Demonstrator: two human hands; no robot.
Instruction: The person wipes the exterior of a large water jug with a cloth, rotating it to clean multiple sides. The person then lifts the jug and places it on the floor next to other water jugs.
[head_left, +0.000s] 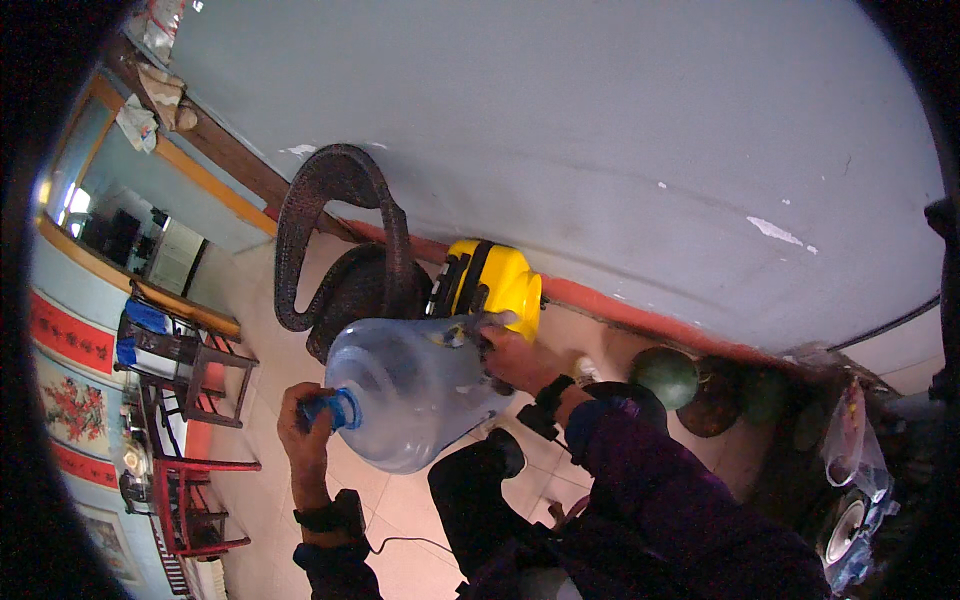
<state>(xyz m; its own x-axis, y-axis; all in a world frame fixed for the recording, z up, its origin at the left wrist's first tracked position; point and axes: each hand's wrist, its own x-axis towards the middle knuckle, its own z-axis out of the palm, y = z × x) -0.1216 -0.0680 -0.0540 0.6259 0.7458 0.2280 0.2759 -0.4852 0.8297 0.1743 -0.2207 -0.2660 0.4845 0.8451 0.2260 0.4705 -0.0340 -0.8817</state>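
Observation:
A large clear plastic water-cooler bottle (420, 386) lies roughly on its side in the air before me, its neck toward the left. My left hand (306, 412) grips the blue cap and neck (341, 409), thumb and fingers around it. At the other end, my right hand (517, 356) holds the bottle near its base; part of that grip is hidden behind the hand. A black strapped device (337, 514) is on my left wrist, and another (547, 401) is on my right. Just beyond the right hand stands a yellow and black plastic case or appliance (499, 277).
A dark woven-back chair (341, 180) stands beyond the bottle against the grey wall (600, 112). Round green objects (664, 379) sit by the skirting at right, near a transparent plastic bag (851, 442). Wooden chairs (199, 375) line the left. A thin cable (405, 538) crosses the tiles.

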